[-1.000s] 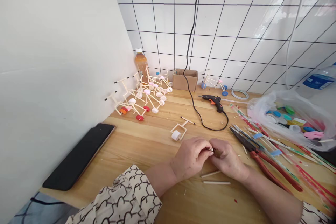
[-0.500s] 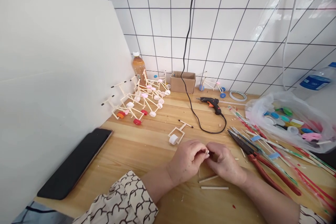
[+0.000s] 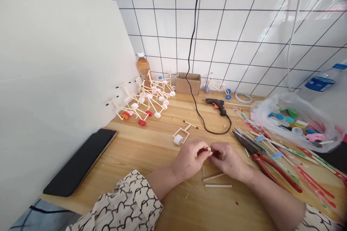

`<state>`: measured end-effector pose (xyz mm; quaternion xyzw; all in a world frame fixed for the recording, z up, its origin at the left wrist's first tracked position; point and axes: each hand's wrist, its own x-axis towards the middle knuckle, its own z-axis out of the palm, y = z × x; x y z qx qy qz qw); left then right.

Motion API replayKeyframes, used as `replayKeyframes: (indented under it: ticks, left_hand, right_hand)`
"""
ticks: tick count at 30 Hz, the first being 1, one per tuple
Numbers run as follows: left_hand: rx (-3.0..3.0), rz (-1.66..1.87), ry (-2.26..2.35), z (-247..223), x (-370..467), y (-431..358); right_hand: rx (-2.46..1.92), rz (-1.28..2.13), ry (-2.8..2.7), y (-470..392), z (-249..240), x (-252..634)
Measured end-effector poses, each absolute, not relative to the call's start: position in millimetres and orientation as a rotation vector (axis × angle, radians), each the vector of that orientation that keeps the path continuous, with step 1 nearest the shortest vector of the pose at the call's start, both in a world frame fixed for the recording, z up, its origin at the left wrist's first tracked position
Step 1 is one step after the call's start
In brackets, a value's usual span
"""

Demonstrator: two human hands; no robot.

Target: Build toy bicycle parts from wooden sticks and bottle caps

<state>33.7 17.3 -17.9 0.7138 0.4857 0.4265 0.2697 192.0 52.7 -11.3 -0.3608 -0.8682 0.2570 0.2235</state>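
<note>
My left hand pinches a small pale stick piece between thumb and forefinger, its end showing at the fingertips. Close beside it, my right hand is closed with its fingertips meeting the left ones; what it grips is hidden. Beneath the hands lie cut wooden sticks on the wooden table. Just beyond my left hand sits a small stick frame with a white bottle-cap wheel and a black-tipped crossbar.
Several stick models with cap wheels stand at back left by a tea bottle. A glue gun, tape roll, red-handled scissors and a bag of caps lie right. A phone lies left.
The view has shifted slightly. Both hands stay together in nearly the same pose, and the stick piece remains at the left fingertips.
</note>
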Motion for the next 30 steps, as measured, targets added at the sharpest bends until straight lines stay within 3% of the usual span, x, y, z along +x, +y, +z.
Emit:
replayKeyframes:
  ticks: [21,30]
  left_hand:
    - [1.540,1.105,1.247,-11,33,20]
    - [1.502,1.096,1.234,-11,33,20]
  right_hand:
    - [-1.086,1.284,-2.191,49,2,190]
    - [-1.088,1.325,-2.117,48,1,189]
